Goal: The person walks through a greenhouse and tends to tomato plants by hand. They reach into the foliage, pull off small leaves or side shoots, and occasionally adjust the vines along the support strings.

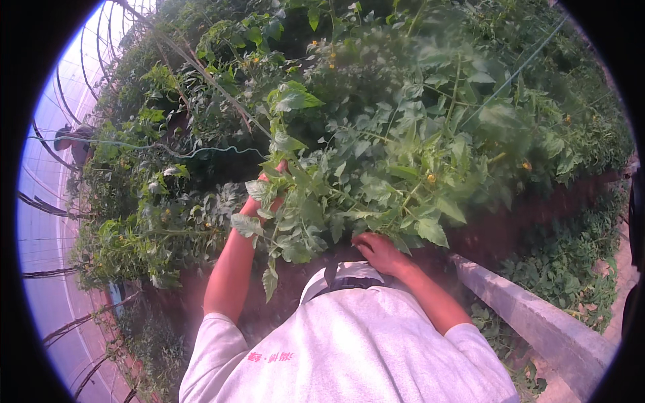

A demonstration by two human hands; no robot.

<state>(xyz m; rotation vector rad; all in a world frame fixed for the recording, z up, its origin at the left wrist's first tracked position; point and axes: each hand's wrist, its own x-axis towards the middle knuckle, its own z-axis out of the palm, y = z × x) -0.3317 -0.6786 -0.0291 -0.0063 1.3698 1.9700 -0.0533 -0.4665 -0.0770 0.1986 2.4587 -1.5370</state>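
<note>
Leafy tomato plants (373,186) with small yellow flowers stand before me. My left hand (274,184) reaches up among the stems and leaves at the centre left, close to where a green string (216,149) ends in the foliage. Leaves cover most of its fingers, so what it holds cannot be made out. Lower down, near my waist, my right hand (379,250) is at the bottom edge of the foliage with its fingers bent; whether a stem or leaf lies between them is unclear.
A concrete beam (534,312) slants down at the lower right. A taut pale string (514,73) crosses the upper right, and a cord (201,70) runs through the upper left. Curved ribs and plastic sheeting (43,242) line the left side. Another person (78,143) is far left.
</note>
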